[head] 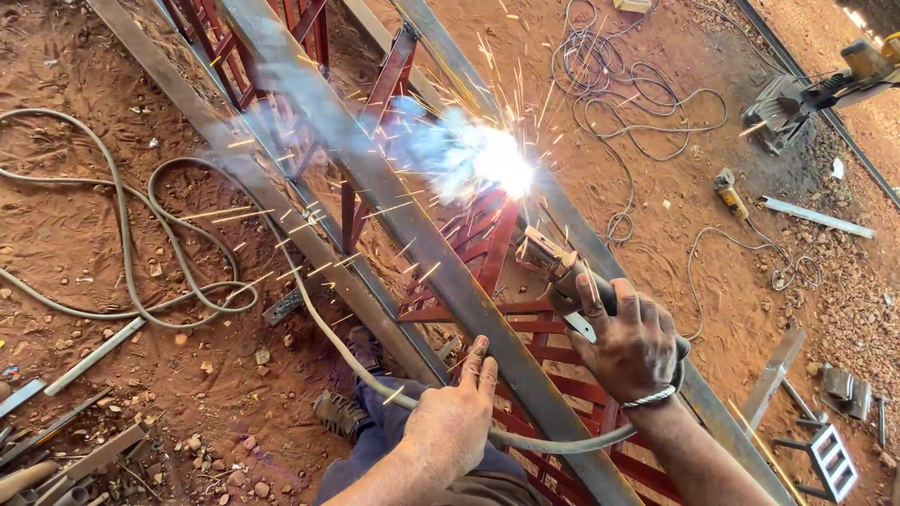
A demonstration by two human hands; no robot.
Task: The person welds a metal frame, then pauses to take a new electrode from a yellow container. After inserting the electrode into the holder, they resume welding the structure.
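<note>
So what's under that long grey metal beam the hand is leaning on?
Under the long grey steel beam sits a red metal lattice frame on reddish dirt ground. The left hand rests on the beam; whatever lies directly beneath it is hidden.

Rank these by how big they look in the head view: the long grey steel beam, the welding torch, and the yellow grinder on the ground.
1. Steel beam, crossing most of the picture.
2. Welding torch, in the right hand.
3. Yellow grinder, smallest, though it lies farther from the camera, so its true size against the torch is unsure.
</note>
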